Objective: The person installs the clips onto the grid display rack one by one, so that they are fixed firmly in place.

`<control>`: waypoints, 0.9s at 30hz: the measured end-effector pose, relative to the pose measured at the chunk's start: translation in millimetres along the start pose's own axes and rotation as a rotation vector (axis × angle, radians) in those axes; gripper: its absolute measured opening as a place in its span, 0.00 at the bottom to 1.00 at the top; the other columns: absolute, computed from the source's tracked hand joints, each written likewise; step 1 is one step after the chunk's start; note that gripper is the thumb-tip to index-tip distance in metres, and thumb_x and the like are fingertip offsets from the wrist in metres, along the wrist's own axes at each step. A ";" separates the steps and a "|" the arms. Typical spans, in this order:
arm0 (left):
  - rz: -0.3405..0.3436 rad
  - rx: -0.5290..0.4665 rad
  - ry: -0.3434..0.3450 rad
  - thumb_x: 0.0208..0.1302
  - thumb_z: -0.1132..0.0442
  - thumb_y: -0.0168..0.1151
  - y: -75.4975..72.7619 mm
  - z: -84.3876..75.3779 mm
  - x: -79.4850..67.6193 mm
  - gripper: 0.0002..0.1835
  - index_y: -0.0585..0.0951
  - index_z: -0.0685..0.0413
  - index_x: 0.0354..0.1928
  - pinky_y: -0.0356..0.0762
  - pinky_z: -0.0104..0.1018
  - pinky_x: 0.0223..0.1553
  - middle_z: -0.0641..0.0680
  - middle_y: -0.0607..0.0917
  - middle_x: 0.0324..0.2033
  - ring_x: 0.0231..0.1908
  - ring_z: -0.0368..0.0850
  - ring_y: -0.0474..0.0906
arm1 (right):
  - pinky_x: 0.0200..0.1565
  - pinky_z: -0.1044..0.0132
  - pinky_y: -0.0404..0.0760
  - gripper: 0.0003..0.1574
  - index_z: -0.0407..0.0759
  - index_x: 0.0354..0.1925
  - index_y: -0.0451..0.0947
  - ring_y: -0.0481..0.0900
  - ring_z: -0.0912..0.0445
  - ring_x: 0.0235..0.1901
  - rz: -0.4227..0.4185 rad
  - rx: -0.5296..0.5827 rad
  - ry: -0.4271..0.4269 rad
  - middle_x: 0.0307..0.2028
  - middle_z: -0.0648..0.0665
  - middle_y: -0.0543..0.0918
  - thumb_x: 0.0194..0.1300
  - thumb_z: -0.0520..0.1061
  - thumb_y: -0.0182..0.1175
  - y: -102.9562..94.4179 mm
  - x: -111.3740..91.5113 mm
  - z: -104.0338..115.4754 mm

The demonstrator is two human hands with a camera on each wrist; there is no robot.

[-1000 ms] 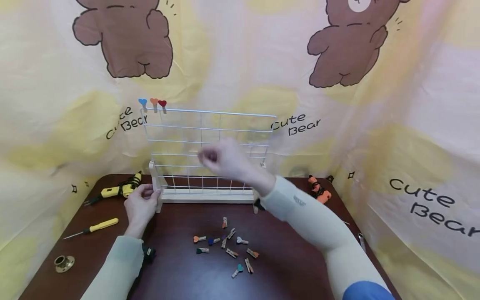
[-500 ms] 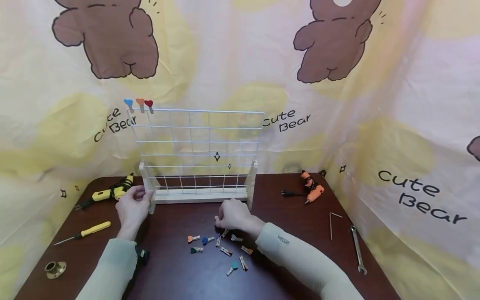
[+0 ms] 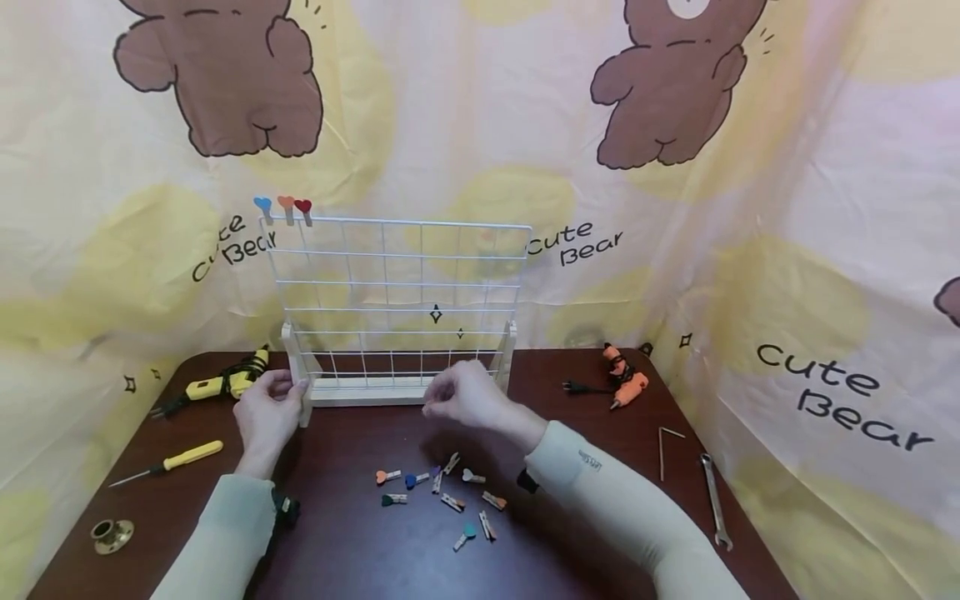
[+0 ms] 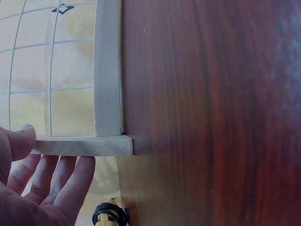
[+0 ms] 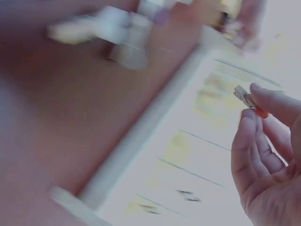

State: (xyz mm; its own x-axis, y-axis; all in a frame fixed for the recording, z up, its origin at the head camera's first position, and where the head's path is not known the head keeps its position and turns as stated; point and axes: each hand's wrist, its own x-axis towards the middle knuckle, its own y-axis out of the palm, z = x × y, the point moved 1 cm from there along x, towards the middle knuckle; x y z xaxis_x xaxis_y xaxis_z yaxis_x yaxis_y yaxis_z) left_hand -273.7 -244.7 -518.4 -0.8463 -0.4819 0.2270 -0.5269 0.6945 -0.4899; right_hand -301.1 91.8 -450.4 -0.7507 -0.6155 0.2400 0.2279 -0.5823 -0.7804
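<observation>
My right hand (image 3: 471,396) pinches a small wooden clothespin (image 5: 241,94) with an orange-red end between thumb and fingertips, in front of the rack's base. With thumb and fingers, my left hand (image 3: 266,414) grips the left wooden foot (image 4: 84,146) of the rack. The white wire grid (image 3: 450,224) stands upright in its wooden stand. Clipped along its top left are heart clothespins: a light blue one (image 3: 262,203), an orange one (image 3: 286,202) and a dark red one (image 3: 303,206). Several loose clothespins, among them a teal heart one (image 3: 468,531), lie on the table.
Left on the dark table (image 3: 352,558) are a yellow glue gun (image 3: 243,382), a yellow-handled screwdriver (image 3: 192,454) and a brass flange (image 3: 112,536). To the right lie an orange glue gun (image 3: 628,387), a hex key (image 3: 662,454) and a wrench (image 3: 716,504). Printed cloth hangs behind.
My right hand came down from before the grid to the loose clothespins, took one from the far side of the group and has lifted it. The left hand keeps its hold.
</observation>
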 end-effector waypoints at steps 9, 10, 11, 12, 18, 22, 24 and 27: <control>0.005 0.000 -0.018 0.73 0.51 0.69 0.0 2.5 2.2 0.20 0.86 0.58 0.57 0.79 0.38 0.41 0.62 0.91 0.48 0.46 0.57 0.88 | 0.35 0.67 0.84 0.13 0.36 0.54 0.88 0.88 0.57 0.35 -0.064 0.110 -0.108 0.42 0.44 0.93 0.74 0.37 0.67 -94.9 53.0 86.2; 0.005 -0.001 -0.018 0.73 0.51 0.69 0.1 2.5 2.3 0.20 0.86 0.58 0.57 0.79 0.37 0.41 0.62 0.91 0.48 0.46 0.57 0.89 | 0.34 0.67 0.83 0.14 0.37 0.55 0.88 0.88 0.58 0.35 -0.089 0.099 -0.108 0.42 0.44 0.93 0.74 0.38 0.67 -104.7 61.1 97.1; 0.004 -0.002 -0.017 0.73 0.52 0.69 0.4 2.5 2.5 0.20 0.86 0.58 0.57 0.78 0.37 0.41 0.62 0.91 0.48 0.46 0.57 0.89 | 0.35 0.68 0.83 0.14 0.38 0.54 0.88 0.88 0.59 0.35 -0.118 0.081 -0.112 0.42 0.46 0.93 0.73 0.39 0.68 -113.9 69.6 107.1; 0.006 -0.003 -0.017 0.73 0.52 0.69 0.6 2.3 2.5 0.20 0.86 0.58 0.57 0.78 0.37 0.41 0.62 0.91 0.48 0.46 0.57 0.89 | 0.35 0.68 0.83 0.13 0.39 0.54 0.89 0.88 0.60 0.35 -0.140 0.071 -0.118 0.42 0.46 0.93 0.73 0.40 0.68 -122.6 78.0 116.6; 0.014 0.003 -0.028 0.73 0.52 0.69 2.2 2.7 3.5 0.19 0.86 0.57 0.57 0.80 0.44 0.44 0.62 0.91 0.49 0.47 0.57 0.88 | 0.41 0.70 0.82 0.10 0.35 0.49 0.90 0.89 0.56 0.40 -0.230 0.016 -0.244 0.42 0.43 0.92 0.74 0.37 0.66 -152.0 130.5 157.4; 0.007 0.006 -0.017 0.72 0.52 0.70 3.0 3.7 4.0 0.18 0.86 0.56 0.56 0.79 0.41 0.45 0.61 0.91 0.47 0.46 0.56 0.89 | 0.46 0.72 0.82 0.09 0.37 0.46 0.92 0.90 0.57 0.42 -0.232 -0.065 -0.226 0.43 0.43 0.93 0.74 0.38 0.67 -153.5 159.1 172.1; 0.001 0.005 -0.007 0.72 0.52 0.70 2.7 3.6 4.1 0.18 0.87 0.55 0.55 0.77 0.37 0.44 0.60 0.92 0.46 0.45 0.55 0.90 | 0.47 0.74 0.81 0.09 0.40 0.45 0.93 0.89 0.61 0.42 -0.228 -0.129 -0.188 0.42 0.47 0.93 0.74 0.39 0.67 -152.1 170.8 177.5; -0.008 0.007 -0.001 0.71 0.52 0.71 1.5 3.6 4.3 0.17 0.87 0.55 0.54 0.77 0.33 0.42 0.59 0.92 0.45 0.44 0.54 0.91 | 0.43 0.74 0.78 0.11 0.46 0.43 0.94 0.86 0.65 0.39 -0.186 -0.239 -0.128 0.40 0.53 0.93 0.74 0.40 0.65 -148.6 185.1 184.2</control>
State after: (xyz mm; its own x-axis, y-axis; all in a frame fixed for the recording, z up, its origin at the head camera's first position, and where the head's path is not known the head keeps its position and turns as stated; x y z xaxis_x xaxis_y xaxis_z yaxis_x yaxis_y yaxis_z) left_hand -277.8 -247.6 -521.2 -0.8421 -0.4876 0.2303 -0.5329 0.6871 -0.4939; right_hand -359.7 -33.5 -183.6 -0.6785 -0.5807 0.4498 -0.0691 -0.5592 -0.8262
